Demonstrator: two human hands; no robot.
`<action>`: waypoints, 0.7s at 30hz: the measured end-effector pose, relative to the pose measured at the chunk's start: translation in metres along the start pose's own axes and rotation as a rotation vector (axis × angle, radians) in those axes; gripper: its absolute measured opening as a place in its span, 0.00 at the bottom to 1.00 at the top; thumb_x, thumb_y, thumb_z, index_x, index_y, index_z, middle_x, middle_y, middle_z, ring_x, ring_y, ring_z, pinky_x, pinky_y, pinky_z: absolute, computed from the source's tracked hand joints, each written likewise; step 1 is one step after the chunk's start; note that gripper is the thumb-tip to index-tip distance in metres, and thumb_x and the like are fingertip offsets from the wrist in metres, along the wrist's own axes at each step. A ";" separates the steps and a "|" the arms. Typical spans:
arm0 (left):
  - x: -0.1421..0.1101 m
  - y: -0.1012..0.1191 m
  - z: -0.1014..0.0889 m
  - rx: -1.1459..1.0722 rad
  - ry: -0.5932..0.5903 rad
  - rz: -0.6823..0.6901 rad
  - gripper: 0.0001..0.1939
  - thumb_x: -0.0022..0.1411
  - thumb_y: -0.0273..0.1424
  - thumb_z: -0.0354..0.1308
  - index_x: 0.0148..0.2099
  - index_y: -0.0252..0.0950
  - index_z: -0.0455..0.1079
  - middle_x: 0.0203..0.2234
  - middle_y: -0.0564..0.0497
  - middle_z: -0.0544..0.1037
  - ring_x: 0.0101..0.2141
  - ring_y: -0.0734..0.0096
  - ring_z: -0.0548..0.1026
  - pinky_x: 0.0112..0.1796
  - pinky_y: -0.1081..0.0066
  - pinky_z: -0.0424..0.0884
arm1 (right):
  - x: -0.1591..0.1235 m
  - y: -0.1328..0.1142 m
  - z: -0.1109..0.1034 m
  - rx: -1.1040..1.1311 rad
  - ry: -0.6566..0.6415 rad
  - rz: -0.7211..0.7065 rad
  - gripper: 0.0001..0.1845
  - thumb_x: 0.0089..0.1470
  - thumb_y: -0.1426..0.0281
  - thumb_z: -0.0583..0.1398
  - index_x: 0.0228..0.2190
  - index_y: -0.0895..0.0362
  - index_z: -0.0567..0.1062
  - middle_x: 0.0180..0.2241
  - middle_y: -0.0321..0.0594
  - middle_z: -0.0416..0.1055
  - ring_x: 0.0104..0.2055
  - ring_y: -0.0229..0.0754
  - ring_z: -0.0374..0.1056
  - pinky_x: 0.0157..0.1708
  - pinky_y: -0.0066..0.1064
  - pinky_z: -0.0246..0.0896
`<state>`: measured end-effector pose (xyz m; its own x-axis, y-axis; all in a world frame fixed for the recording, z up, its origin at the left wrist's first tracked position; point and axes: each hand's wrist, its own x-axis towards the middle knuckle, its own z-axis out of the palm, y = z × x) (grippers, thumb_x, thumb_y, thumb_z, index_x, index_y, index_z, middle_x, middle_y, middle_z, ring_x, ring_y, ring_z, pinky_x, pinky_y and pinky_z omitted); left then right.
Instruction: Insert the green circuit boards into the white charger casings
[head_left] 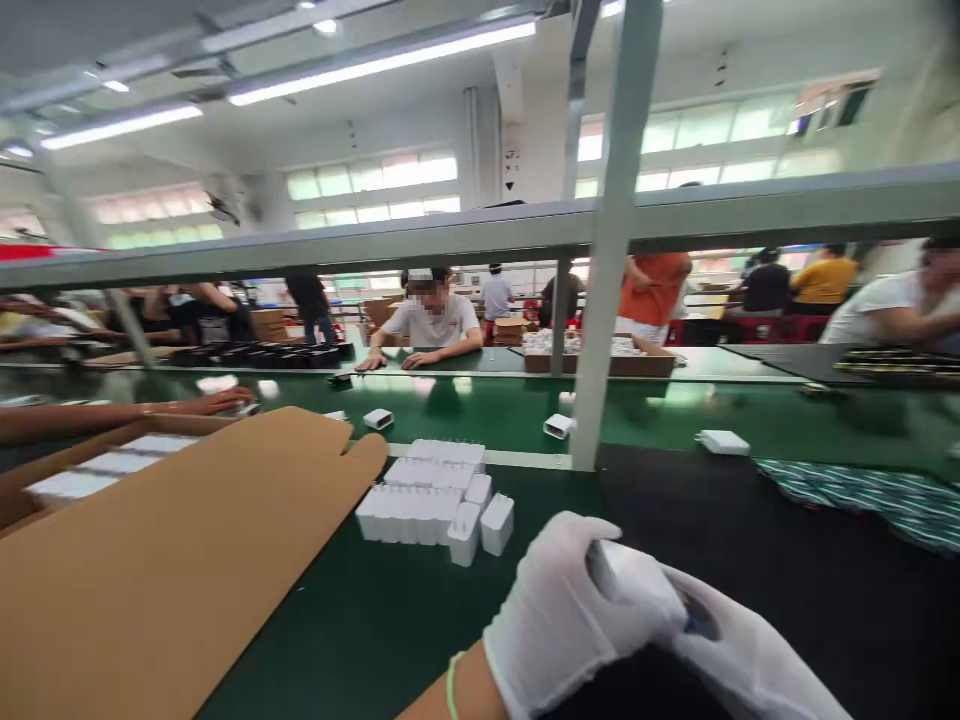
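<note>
My left hand (pixel 566 595), in a white glove, is closed round a white charger case (pixel 637 580), thumb and fingers on its sides. My right hand (pixel 750 640), gloved too, is closed at the case's right end; its fingertips are partly hidden, and a small dark patch shows between hand and case. To the left of my hands, several white chargers (pixel 416 515) stand in tight rows with their prongs up. Two or three single ones, such as a white charger (pixel 497 525), stand at the nearest end of the rows.
A brown cardboard sheet (pixel 225 540) and a box of white pieces (pixel 120 465) lie left. A black mat (pixel 675 520) carries striped green boards (pixel 862 490) at right. White cases (pixel 724 442) sit on the green belt (pixel 480 400). A metal post (pixel 611 300) rises ahead; co-workers sit beyond.
</note>
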<state>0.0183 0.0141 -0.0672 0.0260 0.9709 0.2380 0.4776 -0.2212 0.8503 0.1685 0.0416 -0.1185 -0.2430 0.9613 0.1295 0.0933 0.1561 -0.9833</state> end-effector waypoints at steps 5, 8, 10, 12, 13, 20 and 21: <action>0.005 -0.010 0.004 0.205 -0.259 -0.022 0.17 0.44 0.33 0.61 0.40 0.38 0.69 0.34 0.50 0.75 0.32 0.62 0.75 0.32 0.67 0.70 | -0.022 -0.014 -0.026 0.168 0.065 0.037 0.29 0.42 0.71 0.66 0.50 0.56 0.75 0.48 0.46 0.75 0.54 0.55 0.68 0.55 0.46 0.62; 0.006 -0.022 0.009 0.265 -0.280 -0.035 0.13 0.45 0.31 0.59 0.37 0.38 0.67 0.29 0.52 0.75 0.29 0.64 0.75 0.29 0.68 0.67 | -0.016 -0.009 -0.025 0.130 0.096 0.008 0.31 0.36 0.80 0.65 0.47 0.54 0.77 0.48 0.42 0.75 0.53 0.51 0.68 0.57 0.45 0.61; 0.007 -0.029 0.011 0.222 -0.285 0.002 0.14 0.46 0.30 0.59 0.39 0.39 0.67 0.31 0.53 0.75 0.31 0.64 0.75 0.32 0.68 0.68 | -0.017 -0.008 -0.026 0.117 0.126 -0.049 0.33 0.35 0.82 0.64 0.46 0.52 0.76 0.48 0.40 0.75 0.53 0.50 0.68 0.57 0.44 0.61; 0.010 -0.032 0.011 0.174 -0.288 0.050 0.15 0.48 0.29 0.60 0.41 0.39 0.68 0.34 0.53 0.76 0.33 0.65 0.75 0.36 0.67 0.69 | -0.020 -0.011 -0.028 0.101 0.141 -0.107 0.32 0.37 0.82 0.64 0.47 0.51 0.76 0.49 0.39 0.74 0.54 0.48 0.68 0.57 0.42 0.62; 0.012 -0.033 0.011 0.150 -0.283 0.071 0.15 0.49 0.29 0.60 0.42 0.40 0.68 0.35 0.53 0.76 0.35 0.66 0.75 0.37 0.67 0.70 | -0.023 -0.013 -0.029 0.097 0.140 -0.129 0.32 0.38 0.82 0.64 0.47 0.50 0.76 0.49 0.38 0.74 0.54 0.48 0.67 0.56 0.41 0.62; 0.015 -0.029 0.011 0.084 -0.251 0.151 0.17 0.51 0.31 0.64 0.44 0.39 0.68 0.37 0.53 0.76 0.36 0.67 0.75 0.40 0.65 0.71 | -0.029 -0.012 -0.034 0.026 0.066 -0.206 0.34 0.42 0.82 0.64 0.51 0.45 0.73 0.52 0.36 0.71 0.54 0.46 0.67 0.54 0.39 0.65; 0.015 -0.029 0.011 0.088 -0.235 0.170 0.17 0.51 0.31 0.64 0.44 0.39 0.68 0.37 0.53 0.76 0.36 0.67 0.75 0.39 0.66 0.71 | -0.030 -0.010 -0.035 -0.021 0.066 -0.230 0.35 0.42 0.83 0.64 0.51 0.44 0.73 0.52 0.36 0.71 0.55 0.46 0.67 0.55 0.38 0.64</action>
<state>0.0142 0.0357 -0.0938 0.3096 0.9176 0.2494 0.5232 -0.3834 0.7611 0.2083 0.0195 -0.1076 -0.1968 0.9126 0.3583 0.0626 0.3764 -0.9244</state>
